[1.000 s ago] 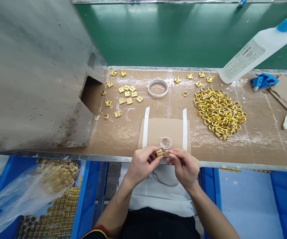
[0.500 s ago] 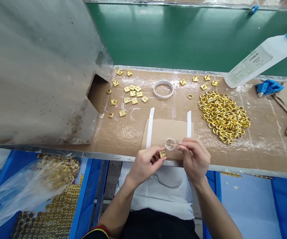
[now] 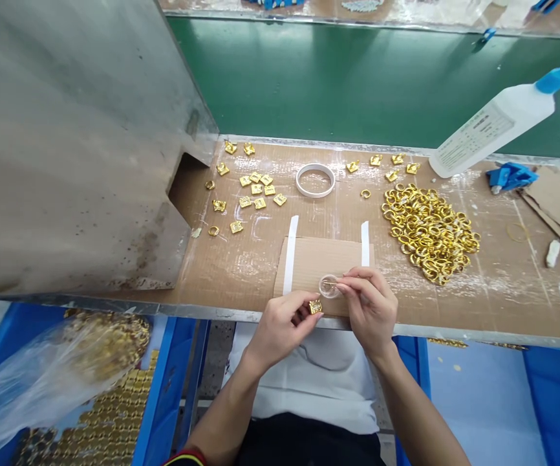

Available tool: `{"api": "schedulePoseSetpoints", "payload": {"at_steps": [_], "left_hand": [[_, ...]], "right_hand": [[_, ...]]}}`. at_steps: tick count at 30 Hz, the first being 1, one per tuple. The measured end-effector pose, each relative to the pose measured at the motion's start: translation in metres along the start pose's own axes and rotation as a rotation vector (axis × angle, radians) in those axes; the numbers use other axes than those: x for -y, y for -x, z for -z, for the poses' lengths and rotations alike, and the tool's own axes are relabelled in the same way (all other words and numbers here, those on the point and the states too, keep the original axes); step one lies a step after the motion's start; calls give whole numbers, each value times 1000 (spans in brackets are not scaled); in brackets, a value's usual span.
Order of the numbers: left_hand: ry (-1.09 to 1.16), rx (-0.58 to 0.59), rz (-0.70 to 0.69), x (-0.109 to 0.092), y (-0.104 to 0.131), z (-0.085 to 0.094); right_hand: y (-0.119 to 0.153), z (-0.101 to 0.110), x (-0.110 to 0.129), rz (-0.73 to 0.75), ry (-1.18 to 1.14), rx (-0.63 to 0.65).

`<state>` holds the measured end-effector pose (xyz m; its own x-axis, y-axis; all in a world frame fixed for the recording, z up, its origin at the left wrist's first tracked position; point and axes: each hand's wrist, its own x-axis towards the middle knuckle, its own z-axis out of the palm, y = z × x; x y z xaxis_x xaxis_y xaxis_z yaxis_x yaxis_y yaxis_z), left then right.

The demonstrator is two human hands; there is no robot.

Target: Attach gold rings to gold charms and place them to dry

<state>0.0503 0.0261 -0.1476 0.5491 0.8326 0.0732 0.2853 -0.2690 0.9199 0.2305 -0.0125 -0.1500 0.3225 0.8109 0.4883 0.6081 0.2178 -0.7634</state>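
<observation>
Between the thumb and fingers of my left hand is a square gold piece, held at the bench's front edge. My right hand pinches a thin gold-coloured stick, its tip over a small round clear dish. That dish rests on a cardboard pad fixed with two white tape strips. To the right lies a large heap of gold rings. Several square gold pieces are spread at the back left, and a few more lie at the back right.
A white tape roll lies behind the pad. A large metal box stands at the left. At the back right are a tilted white bottle and a blue clip. Blue bins sit below the bench.
My right hand has moved slightly left, bringing the stick further across the dish. My left hand still holds the gold piece, now turned a little. The view has shifted slightly.
</observation>
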Motion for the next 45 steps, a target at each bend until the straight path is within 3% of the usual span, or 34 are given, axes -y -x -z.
{"api": "schedulePoseSetpoints", "payload": {"at_steps": [9,18,26,45], "left_hand": [[17,6,-12,-1,-2,0],[-20,26,-35,0,-1,0],[-48,8,-58,2,-1,-1],[-60,-14,-113,3,-2,-4]], "right_hand": [[16,1,-5,-196,-188,-85],[35,-1,6,-180,-389,-104],[39,-2,1,-105,-329,22],[34,0,5,-19,-261,78]]}}
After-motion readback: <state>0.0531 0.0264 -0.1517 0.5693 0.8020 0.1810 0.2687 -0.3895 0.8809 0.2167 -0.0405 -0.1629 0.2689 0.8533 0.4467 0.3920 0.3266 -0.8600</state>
